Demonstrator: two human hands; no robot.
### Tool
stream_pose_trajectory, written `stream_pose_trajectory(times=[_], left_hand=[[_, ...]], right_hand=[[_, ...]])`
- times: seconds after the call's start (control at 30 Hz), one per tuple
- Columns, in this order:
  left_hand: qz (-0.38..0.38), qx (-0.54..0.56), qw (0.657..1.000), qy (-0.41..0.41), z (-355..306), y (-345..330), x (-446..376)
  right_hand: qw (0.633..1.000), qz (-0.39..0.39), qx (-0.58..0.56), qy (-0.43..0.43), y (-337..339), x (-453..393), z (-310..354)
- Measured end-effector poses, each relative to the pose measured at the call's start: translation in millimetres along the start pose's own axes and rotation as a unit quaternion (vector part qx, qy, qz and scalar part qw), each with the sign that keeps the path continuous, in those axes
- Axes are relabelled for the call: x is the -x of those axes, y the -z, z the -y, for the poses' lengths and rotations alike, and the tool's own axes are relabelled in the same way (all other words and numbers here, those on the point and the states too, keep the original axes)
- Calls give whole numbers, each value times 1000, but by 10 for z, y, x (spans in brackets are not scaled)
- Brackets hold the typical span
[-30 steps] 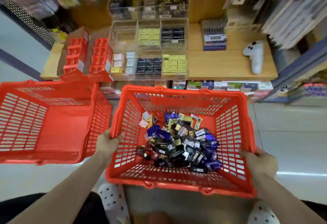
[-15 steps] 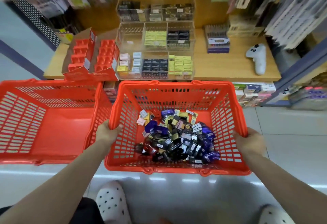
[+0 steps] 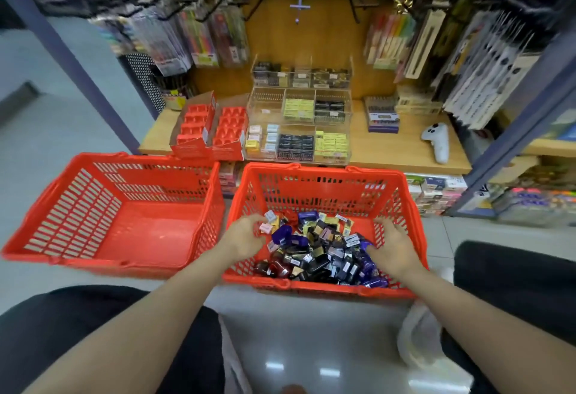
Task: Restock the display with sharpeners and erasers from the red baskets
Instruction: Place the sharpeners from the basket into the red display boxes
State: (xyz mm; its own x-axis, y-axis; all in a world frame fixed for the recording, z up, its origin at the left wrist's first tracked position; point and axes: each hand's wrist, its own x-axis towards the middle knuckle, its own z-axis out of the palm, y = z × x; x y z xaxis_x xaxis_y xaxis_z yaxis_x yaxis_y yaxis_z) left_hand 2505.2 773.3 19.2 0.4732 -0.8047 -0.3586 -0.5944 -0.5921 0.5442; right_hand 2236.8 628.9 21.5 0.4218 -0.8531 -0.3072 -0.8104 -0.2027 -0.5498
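Two red baskets stand on the floor before the shelf. The right basket [image 3: 324, 172] holds a pile of small packaged sharpeners and erasers [image 3: 321, 247], mostly black, purple and gold. Both my hands are inside it. My left hand [image 3: 246, 236] is at the pile's left edge, fingers curled around a small pink packet [image 3: 265, 228]; whether it grips the packet is unclear. My right hand [image 3: 389, 244] lies at the pile's right side with fingers spread, touching the packets. The left basket [image 3: 124, 160] has nothing in it. The clear tiered display [image 3: 299, 132] sits on the wooden shelf [image 3: 396, 150], its compartments partly filled.
Two red cardboard trays [image 3: 212, 132] stand left of the display. A white handle-shaped object [image 3: 436, 141] lies on the shelf at right. Packaged pens hang on hooks above. Boxed stock fills the lower shelf behind the baskets. My knees frame the bottom of the view.
Both hands let go of the right basket's rim and moved inside, onto the pile. The basket now rests on the floor, and my view has tilted up toward the shelf.
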Motion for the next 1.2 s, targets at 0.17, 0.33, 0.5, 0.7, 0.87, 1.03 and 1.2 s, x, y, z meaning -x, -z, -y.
stream_pose_trajectory(times=[0.17,0.33,0.5,0.7,0.87,1.03,1.2], left_hand=[[47,38,998,17,51,-197,-227],[99,13,995,24,317,-568,-636],[126,-32,991,31,522,-1045,-1223],[85,-96,991,22,716,-1351,-1628],[111,-56,992,-26,783,-1325,-1603],[126,0,988,-88,630,-1356,-1516],[170,-44,983,-55,480,-1540,-1561]], right_hand=[[996,84,-25,-6,-324,-166,0],[991,130,1,-40,-753,-664,-159],[975,211,65,25,-1261,-1034,-416],[922,253,226,186,-1558,-1148,-551],[859,279,337,266,-1663,-1146,-470],[829,272,392,293,-1720,-1130,-429],[815,265,406,317,-1694,-1107,-487]])
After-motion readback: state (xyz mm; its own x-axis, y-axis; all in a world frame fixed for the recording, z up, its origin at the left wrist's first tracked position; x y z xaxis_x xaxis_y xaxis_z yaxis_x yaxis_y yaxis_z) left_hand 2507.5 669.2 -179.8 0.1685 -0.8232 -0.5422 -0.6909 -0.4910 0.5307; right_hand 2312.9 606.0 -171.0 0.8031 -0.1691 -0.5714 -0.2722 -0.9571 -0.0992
